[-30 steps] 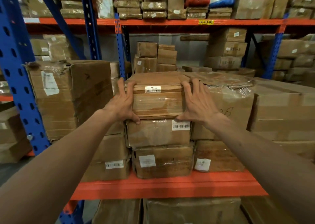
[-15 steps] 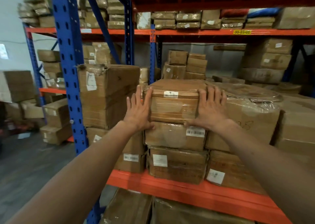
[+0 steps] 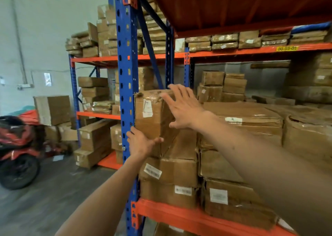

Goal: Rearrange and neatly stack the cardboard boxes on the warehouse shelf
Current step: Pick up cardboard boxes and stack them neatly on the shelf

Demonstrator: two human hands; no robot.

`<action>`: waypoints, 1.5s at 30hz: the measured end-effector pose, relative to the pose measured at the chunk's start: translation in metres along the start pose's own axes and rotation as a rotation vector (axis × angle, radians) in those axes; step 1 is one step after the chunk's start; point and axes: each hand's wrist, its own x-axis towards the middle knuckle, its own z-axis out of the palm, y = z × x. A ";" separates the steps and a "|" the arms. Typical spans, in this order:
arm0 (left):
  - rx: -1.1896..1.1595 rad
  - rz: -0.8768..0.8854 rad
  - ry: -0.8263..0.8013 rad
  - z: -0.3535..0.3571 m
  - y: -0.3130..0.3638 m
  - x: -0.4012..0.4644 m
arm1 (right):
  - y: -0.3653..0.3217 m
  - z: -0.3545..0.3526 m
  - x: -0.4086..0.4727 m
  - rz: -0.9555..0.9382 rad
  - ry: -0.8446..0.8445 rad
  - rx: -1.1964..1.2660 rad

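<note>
A tall brown cardboard box [image 3: 152, 120] with a torn top corner and a white label stands at the left end of the orange shelf [image 3: 179, 212], atop two lower boxes [image 3: 168, 182]. My left hand [image 3: 142, 144] lies flat against its lower front, fingers apart, beside the blue upright. My right hand [image 3: 181, 108] is spread at the box's upper right edge, fingers apart and not closed on it. The taped stack [image 3: 251, 124] sits to the right under my right forearm.
The blue perforated upright [image 3: 125, 92] stands directly left of the box. Plastic-wrapped cartons [image 3: 309, 137] fill the shelf to the right. More racks with boxes stand behind. A red motorcycle [image 3: 16, 146] and loose boxes [image 3: 53, 110] occupy the floor at left.
Both hands left the taped middle stack and moved left to the tall box by the blue upright. My view has swung left, showing the aisle floor and motorcycle.
</note>
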 end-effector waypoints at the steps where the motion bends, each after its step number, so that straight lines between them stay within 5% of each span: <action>1: 0.034 0.030 -0.010 0.000 -0.006 0.002 | -0.015 -0.002 0.017 -0.019 -0.015 -0.001; 4: 0.138 0.125 0.016 0.004 -0.016 0.006 | -0.053 -0.008 0.063 0.006 -0.104 -0.001; 9: 0.220 0.197 0.047 0.018 -0.020 0.004 | -0.073 0.001 0.103 0.335 -0.259 0.116; 13: 0.188 0.299 0.014 0.028 -0.023 0.008 | -0.061 0.021 0.087 0.526 -0.126 0.174; 21: 0.530 0.835 -0.132 0.008 -0.027 0.045 | -0.012 0.039 0.002 0.879 -0.014 0.226; 27: 0.569 0.924 -0.095 0.011 -0.039 0.042 | -0.009 0.048 -0.008 0.727 -0.063 0.191; 34: 0.534 0.923 -0.220 0.017 -0.033 0.066 | 0.016 0.016 0.026 0.736 -0.430 0.126; 40: 0.570 0.914 -0.236 0.014 -0.029 0.064 | -0.006 -0.001 0.057 0.339 -0.621 -0.154; 45: 0.612 1.038 -0.185 0.006 -0.039 0.061 | -0.033 0.008 0.027 0.328 -0.497 -0.198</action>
